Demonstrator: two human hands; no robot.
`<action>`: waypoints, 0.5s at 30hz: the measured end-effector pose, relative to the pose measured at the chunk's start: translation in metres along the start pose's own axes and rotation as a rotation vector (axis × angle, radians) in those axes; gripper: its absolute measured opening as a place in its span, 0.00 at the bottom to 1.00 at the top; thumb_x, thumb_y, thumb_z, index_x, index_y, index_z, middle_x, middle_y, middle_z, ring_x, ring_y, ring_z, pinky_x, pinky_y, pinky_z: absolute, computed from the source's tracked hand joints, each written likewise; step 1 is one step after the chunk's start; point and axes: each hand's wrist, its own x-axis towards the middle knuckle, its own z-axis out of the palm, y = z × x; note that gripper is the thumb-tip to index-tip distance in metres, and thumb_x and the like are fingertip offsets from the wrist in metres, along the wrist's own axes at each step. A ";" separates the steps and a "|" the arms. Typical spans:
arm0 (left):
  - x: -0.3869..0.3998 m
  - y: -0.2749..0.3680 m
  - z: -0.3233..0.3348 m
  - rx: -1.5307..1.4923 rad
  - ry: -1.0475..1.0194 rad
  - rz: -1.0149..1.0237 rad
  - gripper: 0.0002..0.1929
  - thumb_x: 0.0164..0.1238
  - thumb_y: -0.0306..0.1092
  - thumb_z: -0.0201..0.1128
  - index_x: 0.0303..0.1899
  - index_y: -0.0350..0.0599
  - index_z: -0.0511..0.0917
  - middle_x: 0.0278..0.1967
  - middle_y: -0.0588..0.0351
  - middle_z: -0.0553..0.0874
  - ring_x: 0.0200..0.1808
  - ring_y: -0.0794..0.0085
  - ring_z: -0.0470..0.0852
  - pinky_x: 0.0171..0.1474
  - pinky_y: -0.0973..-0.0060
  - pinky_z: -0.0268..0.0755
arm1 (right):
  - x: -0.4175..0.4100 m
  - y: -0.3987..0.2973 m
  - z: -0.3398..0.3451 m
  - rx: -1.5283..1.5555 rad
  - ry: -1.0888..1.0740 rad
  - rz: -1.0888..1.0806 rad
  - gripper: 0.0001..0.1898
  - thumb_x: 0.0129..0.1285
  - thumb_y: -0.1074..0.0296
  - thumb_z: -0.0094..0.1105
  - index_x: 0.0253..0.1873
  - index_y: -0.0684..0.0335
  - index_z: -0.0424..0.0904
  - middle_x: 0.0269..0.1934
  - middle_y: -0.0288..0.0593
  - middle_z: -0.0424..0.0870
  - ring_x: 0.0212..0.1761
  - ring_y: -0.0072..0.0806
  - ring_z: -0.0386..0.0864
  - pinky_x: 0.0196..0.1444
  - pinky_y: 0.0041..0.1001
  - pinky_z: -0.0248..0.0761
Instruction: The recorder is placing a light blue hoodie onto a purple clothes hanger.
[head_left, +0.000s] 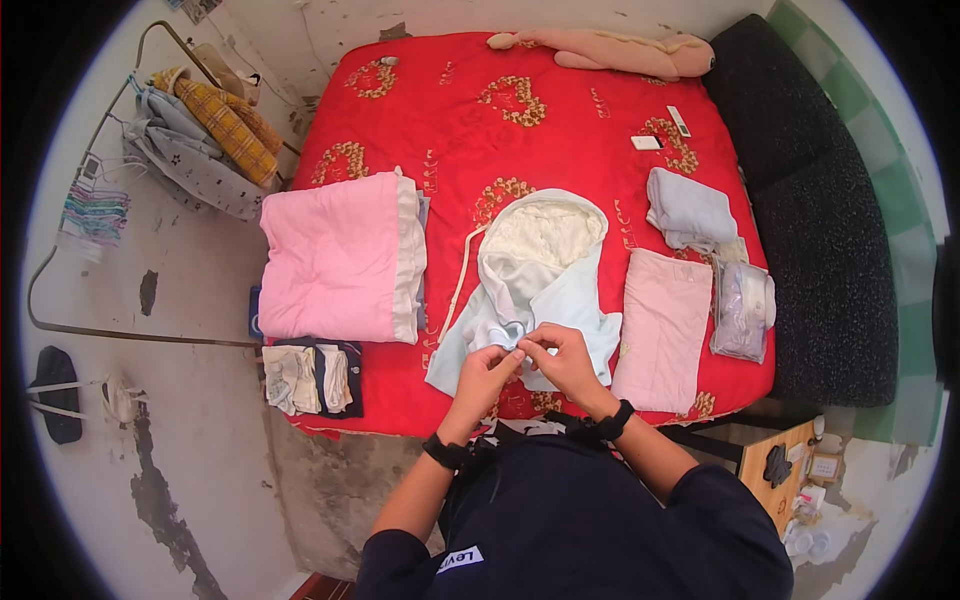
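A pale blue hooded baby wrap (574, 300) with a cream fleece-lined hood lies spread on the red bedspread (450, 127). Both hands meet at its middle, near the bed's front edge. Between thumb and fingers, my left hand (484, 375) pinches the garment's edge. My right hand (559, 356) grips the same spot, its fingertips almost touching the left ones. What exactly sits between the fingertips is too small to tell. From the hood's left side a cream cord (459, 281) trails down across the bedspread.
Left of the wrap lie a folded pink quilt (334, 259) and small folded clothes (307, 379). To the right are a folded pink cloth (666, 330), a grey folded garment (690, 208) and a clear plastic bag (739, 311). A plush toy (615, 52) rests along the far edge.
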 end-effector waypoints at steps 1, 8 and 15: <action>-0.002 0.000 0.003 -0.001 0.001 -0.001 0.14 0.70 0.40 0.63 0.35 0.36 0.79 0.25 0.59 0.82 0.27 0.82 0.77 0.31 0.82 0.69 | 0.000 -0.002 0.000 0.000 -0.002 0.001 0.05 0.59 0.74 0.63 0.36 0.71 0.83 0.27 0.41 0.82 0.25 0.21 0.78 0.29 0.22 0.69; -0.011 -0.006 0.007 0.084 0.141 0.120 0.14 0.72 0.35 0.57 0.27 0.38 0.72 0.21 0.61 0.78 0.25 0.84 0.73 0.28 0.81 0.64 | -0.001 -0.006 -0.003 -0.002 -0.190 0.076 0.08 0.62 0.70 0.62 0.37 0.71 0.81 0.29 0.41 0.83 0.27 0.23 0.81 0.32 0.22 0.73; -0.009 -0.024 0.006 0.109 0.181 0.137 0.14 0.72 0.34 0.55 0.28 0.36 0.69 0.20 0.64 0.70 0.25 0.85 0.64 0.25 0.76 0.59 | 0.000 0.009 -0.003 -0.156 -0.178 0.108 0.10 0.63 0.66 0.61 0.37 0.70 0.79 0.29 0.40 0.83 0.32 0.22 0.77 0.37 0.24 0.70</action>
